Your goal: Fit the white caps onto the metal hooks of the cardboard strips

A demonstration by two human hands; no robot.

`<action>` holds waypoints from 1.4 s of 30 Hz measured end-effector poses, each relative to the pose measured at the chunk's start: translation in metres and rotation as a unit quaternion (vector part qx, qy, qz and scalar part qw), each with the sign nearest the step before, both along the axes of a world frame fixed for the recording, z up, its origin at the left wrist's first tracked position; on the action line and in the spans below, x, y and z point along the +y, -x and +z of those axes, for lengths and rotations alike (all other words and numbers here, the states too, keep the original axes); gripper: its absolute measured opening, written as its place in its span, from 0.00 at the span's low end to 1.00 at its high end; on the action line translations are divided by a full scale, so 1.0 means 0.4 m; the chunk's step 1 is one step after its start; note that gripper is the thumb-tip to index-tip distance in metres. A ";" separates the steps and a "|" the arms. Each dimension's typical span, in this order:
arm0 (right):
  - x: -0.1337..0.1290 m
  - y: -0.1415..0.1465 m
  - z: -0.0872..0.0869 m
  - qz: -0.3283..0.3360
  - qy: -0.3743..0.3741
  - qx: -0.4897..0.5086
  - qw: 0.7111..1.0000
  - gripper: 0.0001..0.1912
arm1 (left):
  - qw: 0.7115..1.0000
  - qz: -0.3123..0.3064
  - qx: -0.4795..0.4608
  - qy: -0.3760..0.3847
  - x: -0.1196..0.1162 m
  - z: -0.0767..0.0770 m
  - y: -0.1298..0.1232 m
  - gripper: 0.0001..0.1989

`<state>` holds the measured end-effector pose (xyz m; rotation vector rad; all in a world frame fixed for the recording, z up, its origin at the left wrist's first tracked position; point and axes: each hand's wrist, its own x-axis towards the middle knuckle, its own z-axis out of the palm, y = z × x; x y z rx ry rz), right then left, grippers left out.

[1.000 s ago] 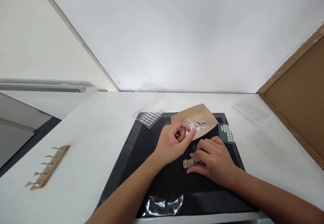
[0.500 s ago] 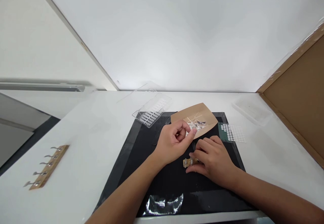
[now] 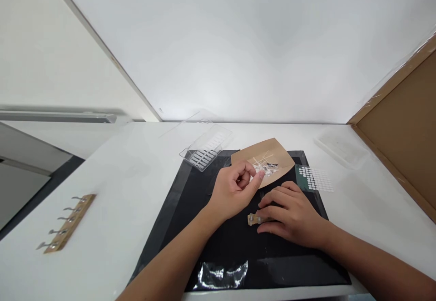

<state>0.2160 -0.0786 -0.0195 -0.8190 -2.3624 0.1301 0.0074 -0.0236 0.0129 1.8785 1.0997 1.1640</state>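
On the black mat (image 3: 204, 246), my right hand (image 3: 291, 212) is wrapped round a small wooden strip with metal pieces (image 3: 252, 219); only its left end shows, the rest being under my fingers. My left hand (image 3: 235, 185) hovers to the upper left of it, fingers curled and thumb against the index finger. Anything in that pinch is too small or hidden to make out. Behind my left hand lies a brown paper sheet (image 3: 272, 149) bearing a pile of small white and dark scraps (image 3: 267, 165).
At the left stands a wooden strip with several metal hooks (image 3: 70, 226). Behind the mat is a clear plastic case with white pieces (image 3: 204, 155). A sheet of white round stickers (image 3: 316, 178) and a clear tray (image 3: 340, 149) lie to the right, near a cardboard box (image 3: 402, 124).
My right hand has slid slightly to the right along the small wooden strip, uncovering a little more of its left end. My left hand keeps its pinched pose.
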 end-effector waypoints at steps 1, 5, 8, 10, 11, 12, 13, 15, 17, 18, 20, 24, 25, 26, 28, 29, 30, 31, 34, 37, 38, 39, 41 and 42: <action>0.000 0.000 -0.001 0.005 0.002 -0.001 1.000 0.10 | 1.000 0.003 0.001 0.000 0.000 0.000 0.000 0.15; 0.001 0.001 -0.008 0.017 -0.002 0.003 1.000 0.08 | 1.000 0.017 -0.006 -0.004 0.001 -0.001 0.000 0.16; 0.002 0.002 -0.007 0.022 -0.008 -0.010 1.000 0.10 | 1.000 0.021 -0.013 0.004 0.001 -0.002 0.002 0.18; 0.003 0.003 -0.004 0.025 -0.012 -0.021 0.999 0.10 | 1.000 0.017 -0.017 0.013 0.001 -0.003 0.003 0.18; 0.003 0.004 -0.002 0.026 -0.015 -0.024 0.999 0.10 | 1.000 0.015 -0.021 0.017 0.001 -0.004 0.004 0.18; 0.003 0.005 -0.001 0.028 -0.016 -0.024 0.999 0.10 | 0.999 0.012 -0.025 0.021 0.000 -0.005 0.004 0.18; 0.003 0.006 0.001 0.031 -0.016 -0.024 0.999 0.11 | 0.999 0.010 -0.028 0.024 0.000 -0.006 0.004 0.18; 0.001 0.009 0.002 0.034 -0.017 -0.029 0.999 0.11 | 0.999 0.006 -0.032 0.026 -0.001 -0.007 0.005 0.17; -0.003 0.012 0.002 0.034 -0.029 -0.044 0.998 0.11 | 0.999 0.003 -0.035 0.025 -0.001 -0.009 0.005 0.16; -0.005 0.014 0.002 0.033 -0.040 -0.054 0.997 0.10 | 0.999 0.001 -0.036 0.025 -0.001 -0.009 0.005 0.16; -0.009 0.018 0.001 0.032 -0.060 -0.074 0.995 0.09 | 0.999 0.002 -0.035 0.024 -0.001 -0.010 0.005 0.16; -0.016 0.022 -0.001 0.030 -0.086 -0.102 0.991 0.09 | 0.999 0.007 -0.033 0.026 0.000 -0.012 0.006 0.17; -0.017 0.023 -0.002 0.030 -0.092 -0.106 0.990 0.09 | 0.999 0.007 -0.032 0.026 0.001 -0.013 0.006 0.17; -0.018 0.023 -0.002 0.029 -0.098 -0.108 0.989 0.09 | 0.999 0.008 -0.032 0.027 0.001 -0.014 0.007 0.17; -0.020 0.024 -0.002 0.026 -0.106 -0.113 0.987 0.10 | 0.999 0.009 -0.033 0.028 0.002 -0.014 0.007 0.17; -0.021 0.025 -0.002 0.023 -0.109 -0.116 0.987 0.11 | 0.999 0.009 -0.034 0.028 0.002 -0.014 0.007 0.17; -0.022 0.026 -0.002 0.017 -0.111 -0.118 0.987 0.12 | 0.999 0.009 -0.034 0.027 0.002 -0.013 0.007 0.17; -0.023 0.027 -0.001 0.011 -0.114 -0.120 0.986 0.12 | 0.999 0.009 -0.033 0.025 0.003 -0.012 0.006 0.16; -0.025 0.031 0.002 -0.005 -0.124 -0.127 0.984 0.14 | 1.000 0.012 -0.011 -0.004 0.003 -0.008 0.004 0.16; -0.027 0.033 0.004 -0.011 -0.129 -0.131 0.983 0.13 | 0.997 0.026 0.024 -0.066 0.005 -0.009 0.004 0.15; -0.027 0.034 0.004 -0.013 -0.129 -0.131 0.983 0.13 | 0.995 0.033 0.034 -0.090 0.006 -0.010 0.005 0.14; -0.027 0.034 0.004 -0.014 -0.130 -0.130 0.983 0.13 | 0.992 0.040 0.045 -0.113 0.007 -0.012 0.006 0.14; -0.025 0.032 0.004 -0.009 -0.134 -0.128 0.983 0.13 | 0.985 0.053 0.068 -0.152 0.010 -0.017 0.011 0.13; -0.024 0.031 0.004 -0.004 -0.137 -0.127 0.982 0.12 | 0.981 0.058 0.079 -0.166 0.011 -0.018 0.013 0.13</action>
